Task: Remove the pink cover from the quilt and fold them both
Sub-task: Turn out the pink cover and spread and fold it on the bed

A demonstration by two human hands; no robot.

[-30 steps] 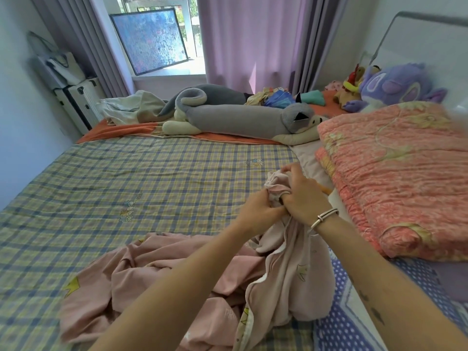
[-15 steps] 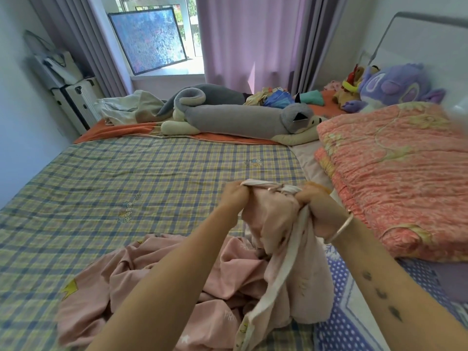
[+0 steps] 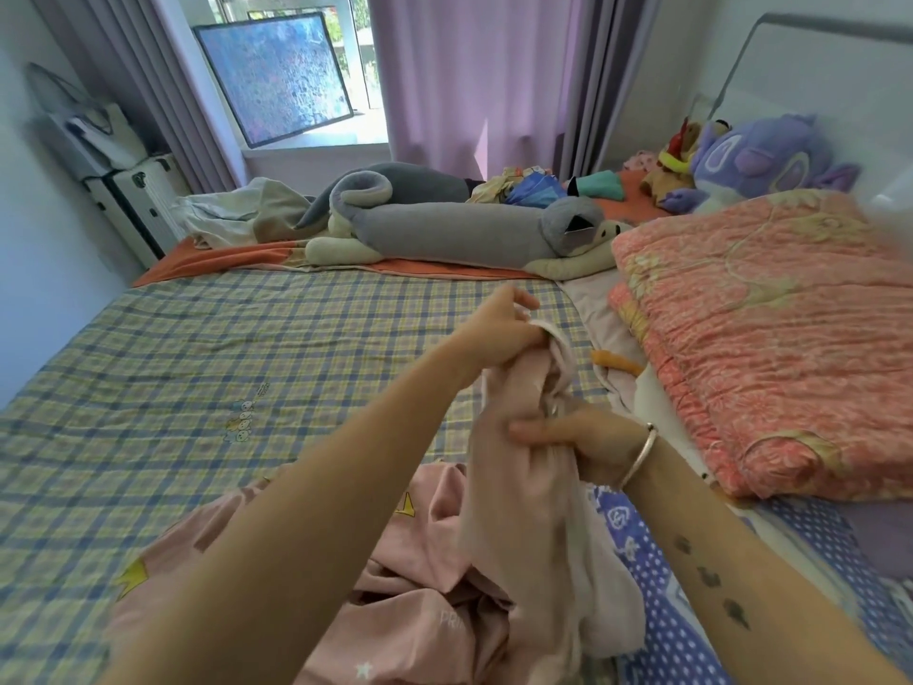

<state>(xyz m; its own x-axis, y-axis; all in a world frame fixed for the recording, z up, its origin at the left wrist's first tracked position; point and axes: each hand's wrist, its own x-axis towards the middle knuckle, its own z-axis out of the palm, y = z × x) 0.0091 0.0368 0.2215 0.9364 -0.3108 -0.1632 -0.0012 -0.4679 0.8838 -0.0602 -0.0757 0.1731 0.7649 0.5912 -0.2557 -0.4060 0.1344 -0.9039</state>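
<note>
At the far left, by the wall, a suitcase [image 3: 141, 205] stands with bags on top of it, and next to it a framed picture [image 3: 276, 76] leans in the window between lilac curtains [image 3: 469, 76]. A plaid sheet [image 3: 197, 363] covers the left part of the bed. On its near edge lies the cover [image 3: 420, 610], a crumpled pink heap with yellow crowns and small white stars printed on it. One part of the cover is lifted from the heap into a bunched rope between the two hands. The left hand [image 3: 499, 333] is the farther and higher one; its fingers are curled tight on the top end of this bunch, where a white hem shows, and one fingertip stands a little free above. The right hand [image 3: 578, 437], with a bracelet [image 3: 642, 454] on the wrist, grips the same bunch lower down, the thumb laid across the cloth and the other fingers closed behind it. Behind the hands a long grey plush [image 3: 459, 229] lies across the bed. Under the right forearm there is a blue dotted cloth [image 3: 691, 610]. To the right the quilt [image 3: 770, 338], salmon with a pale flower pattern, lies folded in a thick stack, apart from the cover. Beyond it a purple plush [image 3: 761, 155] sits against the headboard [image 3: 815, 66].
</note>
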